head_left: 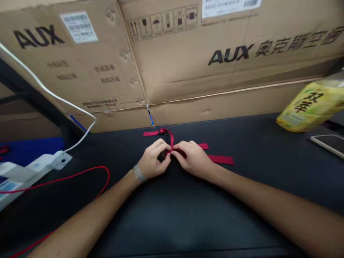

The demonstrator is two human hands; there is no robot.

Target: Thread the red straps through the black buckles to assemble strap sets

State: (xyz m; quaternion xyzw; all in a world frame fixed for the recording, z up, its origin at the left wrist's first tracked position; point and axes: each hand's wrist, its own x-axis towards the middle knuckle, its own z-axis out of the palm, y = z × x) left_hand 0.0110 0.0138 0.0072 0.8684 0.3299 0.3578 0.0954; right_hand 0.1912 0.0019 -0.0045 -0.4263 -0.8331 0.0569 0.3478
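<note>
Both hands meet over a red webbing strap [221, 159] in the middle of the black table. My left hand [156, 157], with silvery bands at the wrist, pinches the strap between thumb and fingertips. Close beside it, my right hand [192, 157] pinches the same strap from the right, and the fingertips almost touch. One strip rises from the pinch and bends left through a small dark buckle [163, 132] lying just beyond the hands. Two flat ends stick out past my right hand. What lies directly under the fingers is hidden.
Large cardboard boxes [172, 71] stand along the table's back. A white power strip [34, 166] with a white cable lies at the left, near a red cord [80, 173]. At the right are a yellow bag [309, 105] and a phone-like device [329, 143].
</note>
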